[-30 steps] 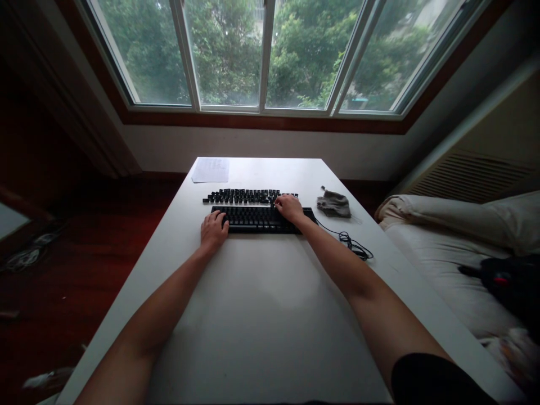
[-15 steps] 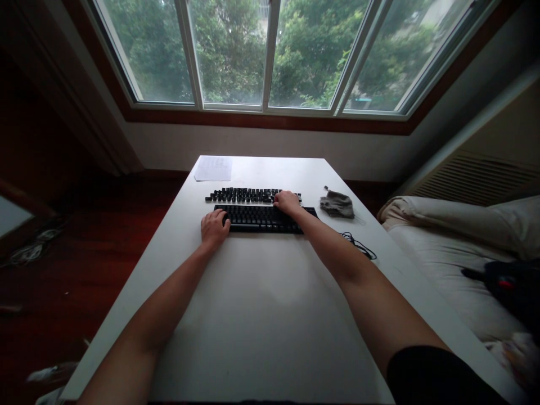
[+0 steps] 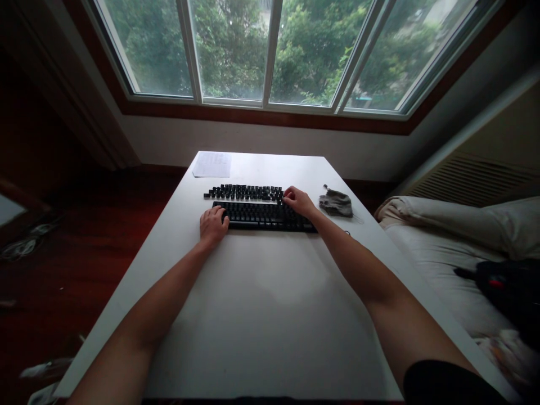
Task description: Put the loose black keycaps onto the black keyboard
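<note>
A black keyboard lies across the white table. My left hand grips its left end, fingers curled over the back corner and thumb at the front. Behind the keyboard, loose black keycaps stand in uneven rows. At the right end of these rows is my right hand, above the back edge of the keyboard. Its thumb and fingers are pinched together on what looks like a small dark keycap, mostly covered by the fingertips.
A crumpled grey cloth pouch lies right of the keyboard. Printed paper rests at the table's far left corner. The white table stands below a window. To the right is a bed or couch with a dark bag.
My right hand has shifted right along the keycap rows, uncovering keycaps that it hid before. My left hand keeps its hold on the keyboard. The view has tilted slightly.
</note>
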A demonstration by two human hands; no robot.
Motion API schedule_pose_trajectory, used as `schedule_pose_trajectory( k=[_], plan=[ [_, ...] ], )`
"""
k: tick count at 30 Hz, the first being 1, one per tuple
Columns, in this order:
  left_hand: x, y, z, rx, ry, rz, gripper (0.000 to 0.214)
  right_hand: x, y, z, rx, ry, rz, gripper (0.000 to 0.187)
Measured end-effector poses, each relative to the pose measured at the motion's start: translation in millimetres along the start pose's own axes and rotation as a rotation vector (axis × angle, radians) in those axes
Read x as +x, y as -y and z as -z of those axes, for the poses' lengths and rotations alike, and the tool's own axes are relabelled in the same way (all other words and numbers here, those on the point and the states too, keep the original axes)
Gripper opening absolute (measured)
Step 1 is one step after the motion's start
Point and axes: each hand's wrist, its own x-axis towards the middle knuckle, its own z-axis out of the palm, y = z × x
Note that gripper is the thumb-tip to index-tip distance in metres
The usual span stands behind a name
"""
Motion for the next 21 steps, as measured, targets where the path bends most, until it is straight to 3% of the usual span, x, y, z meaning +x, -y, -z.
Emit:
schedule_pose_trajectory(
  k=[6,10,16,21],
  plan=[
    [0,-2,-2.5,0.017,0.009,0.005,0.039,-50,-24,12,0.259,0.029,0.033,0.026],
    [-1,-4,-2.7,0.035,0.009,0.012,0.039,-75,-32,11,0.303,0.032,0.031,0.028],
    [-1,-8,-1.8,0.049,0.013,0.013,0.039,-90,-32,7,0.345,-0.008,-0.001,0.039],
    [0,-7,-2.4,0.048,0.011,0.0,0.039,-95,-24,6,0.311,-0.008,0.003,0.031]
  ],
)
